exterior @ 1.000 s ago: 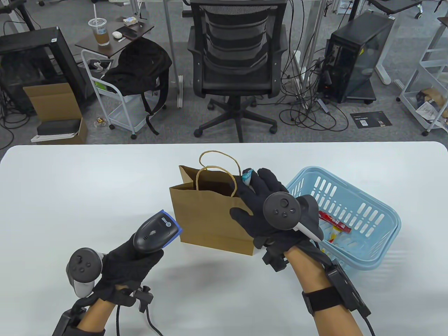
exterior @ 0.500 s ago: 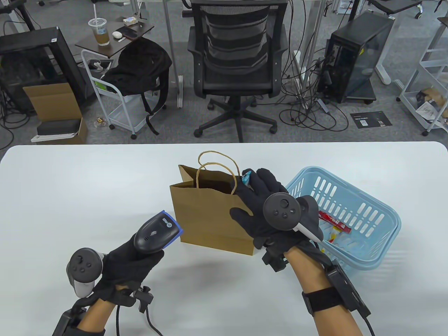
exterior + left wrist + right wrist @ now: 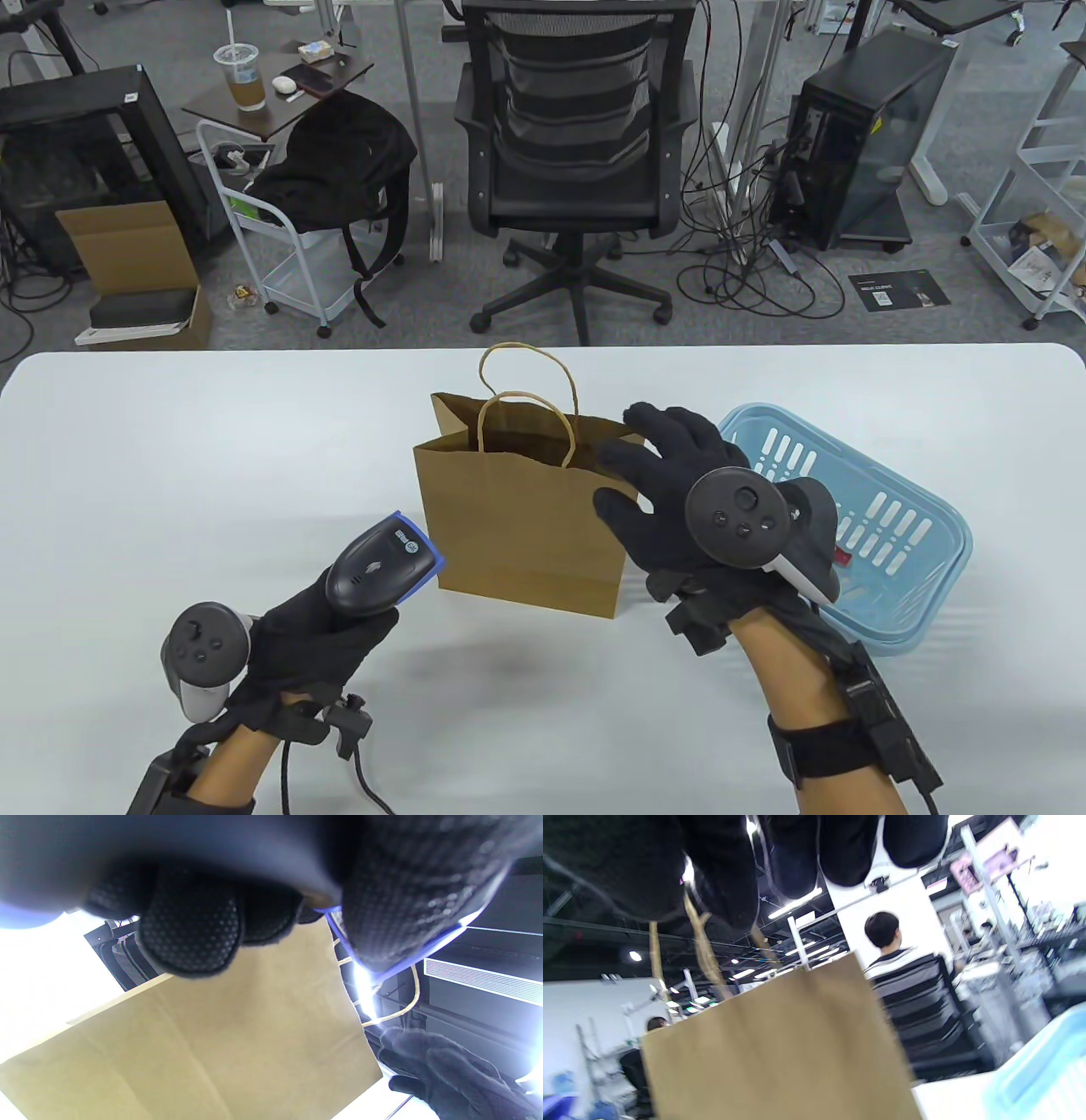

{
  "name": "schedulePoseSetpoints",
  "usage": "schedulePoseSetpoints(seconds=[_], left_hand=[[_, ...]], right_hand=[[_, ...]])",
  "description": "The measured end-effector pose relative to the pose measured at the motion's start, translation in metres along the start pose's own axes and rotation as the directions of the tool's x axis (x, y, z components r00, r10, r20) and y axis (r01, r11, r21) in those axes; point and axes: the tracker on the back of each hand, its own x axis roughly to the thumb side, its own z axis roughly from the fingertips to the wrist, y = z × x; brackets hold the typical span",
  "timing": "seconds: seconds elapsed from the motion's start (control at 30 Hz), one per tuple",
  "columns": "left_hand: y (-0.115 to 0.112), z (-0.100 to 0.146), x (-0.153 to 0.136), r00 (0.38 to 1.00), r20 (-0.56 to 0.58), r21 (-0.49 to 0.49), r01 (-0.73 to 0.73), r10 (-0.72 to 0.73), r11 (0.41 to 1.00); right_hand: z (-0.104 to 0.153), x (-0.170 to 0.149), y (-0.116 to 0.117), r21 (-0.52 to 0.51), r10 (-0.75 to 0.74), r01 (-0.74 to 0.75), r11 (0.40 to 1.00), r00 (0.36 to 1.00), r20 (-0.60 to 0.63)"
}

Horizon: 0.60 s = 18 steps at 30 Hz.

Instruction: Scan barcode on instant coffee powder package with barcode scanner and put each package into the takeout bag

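The brown paper takeout bag (image 3: 517, 518) stands upright mid-table with its mouth open; it also fills the left wrist view (image 3: 203, 1052) and the right wrist view (image 3: 780, 1056). My left hand (image 3: 318, 641) grips the black barcode scanner (image 3: 377, 564), whose blue-rimmed head points at the bag's lower left corner. My right hand (image 3: 670, 484) hovers at the bag's right top edge with fingers spread and nothing in them. The light blue basket (image 3: 899, 543) sits right of the bag; a red sliver of a package (image 3: 842, 557) shows behind my right tracker.
An office chair (image 3: 577, 161) stands beyond the table's far edge. A person (image 3: 882, 938) sits in the background of the right wrist view. The scanner's cable (image 3: 361, 764) trails toward the near edge. White tabletop (image 3: 212, 458) stretches left of the bag.
My right hand held a small blue-tipped package over the bag's mouth; now the package is gone from view and the hand has opened and shifted right toward the basket. The left hand stayed put.
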Motion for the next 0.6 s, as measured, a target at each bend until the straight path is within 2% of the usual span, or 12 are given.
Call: schedulePoseSetpoints(seconds=[0.1, 0.17, 0.27, 0.33, 0.4, 0.47, 0.53, 0.6], left_hand=[[-0.001, 0.0, 0.001, 1.0, 0.007, -0.001, 0.006, -0.006, 1.0], [-0.001, 0.0, 0.001, 1.0, 0.01, -0.002, 0.008, -0.008, 1.0], [-0.001, 0.0, 0.0, 1.0, 0.002, -0.004, 0.009, -0.009, 1.0], [-0.001, 0.0, -0.002, 1.0, -0.007, -0.006, 0.007, -0.007, 1.0], [-0.002, 0.0, -0.003, 1.0, -0.012, -0.008, 0.007, -0.007, 1.0], [-0.002, 0.0, -0.002, 1.0, -0.014, -0.01, 0.008, -0.008, 1.0], [-0.003, 0.0, -0.002, 1.0, -0.013, -0.014, 0.014, -0.014, 1.0], [-0.003, 0.0, -0.002, 1.0, -0.012, -0.015, 0.017, -0.017, 1.0]], right_hand=[[-0.006, -0.016, -0.005, 0.132, 0.185, -0.171, 0.976, 0.978, -0.1], [-0.012, -0.032, -0.003, 0.143, 0.247, -0.228, 0.963, 0.959, -0.136], [-0.022, -0.062, 0.005, 0.232, 0.382, -0.332, 0.914, 0.898, -0.22], [-0.029, -0.085, 0.015, 0.315, 0.499, -0.418, 0.852, 0.832, -0.244], [-0.036, -0.11, 0.032, 0.427, 0.637, -0.515, 0.743, 0.74, -0.216], [-0.039, -0.126, 0.045, 0.494, 0.722, -0.575, 0.652, 0.669, -0.175], [-0.04, -0.143, 0.063, 0.533, 0.784, -0.638, 0.556, 0.615, -0.081], [-0.039, -0.158, 0.076, 0.607, 0.805, -0.629, 0.486, 0.592, -0.031]])
